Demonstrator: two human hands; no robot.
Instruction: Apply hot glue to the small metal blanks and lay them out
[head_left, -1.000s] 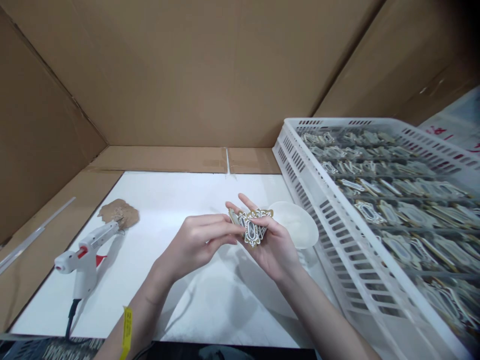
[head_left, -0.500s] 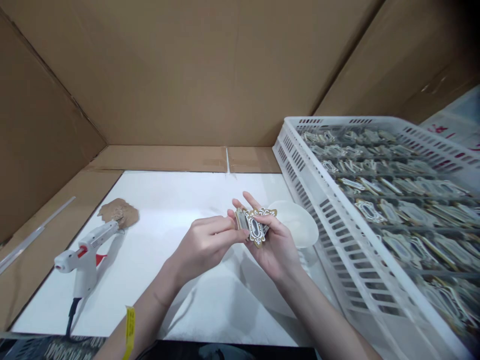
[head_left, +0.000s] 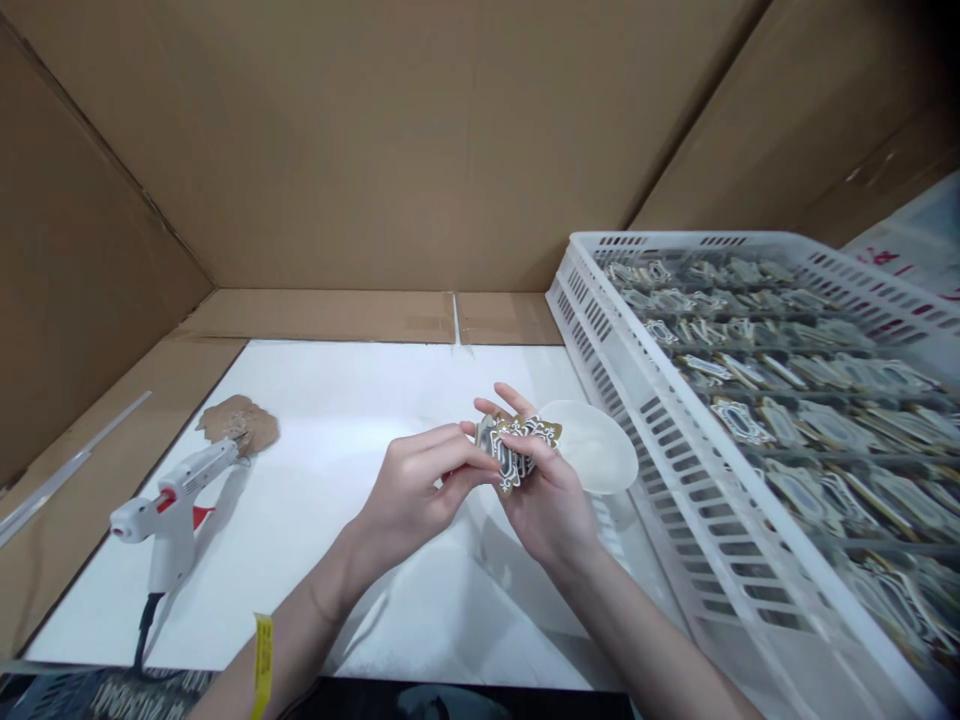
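Note:
Several small ornate frame-shaped pieces [head_left: 511, 472], gold with white scrollwork and dark centres, are fanned out over the white board. My right hand [head_left: 555, 505] holds them from the right, its thumb across the front and its other fingers behind. From the left, my left hand [head_left: 435, 475] pinches the near left edge of the bunch between thumb and fingers. My fingers cover part of the pieces, so how they lie on one another is partly hidden.
A white glue gun [head_left: 172, 520] rests at left, its nozzle on a brown lump [head_left: 238, 425]. Behind my right hand lies a pale round dish [head_left: 600, 450]. A white plastic crate [head_left: 637, 420] at right holds rows of similar pieces. Cardboard walls [head_left: 375, 150] enclose the board.
Both hands have shifted slightly right with the pieces. The pieces now sit fanned at a different angle, and my left fingers have moved on their edge.

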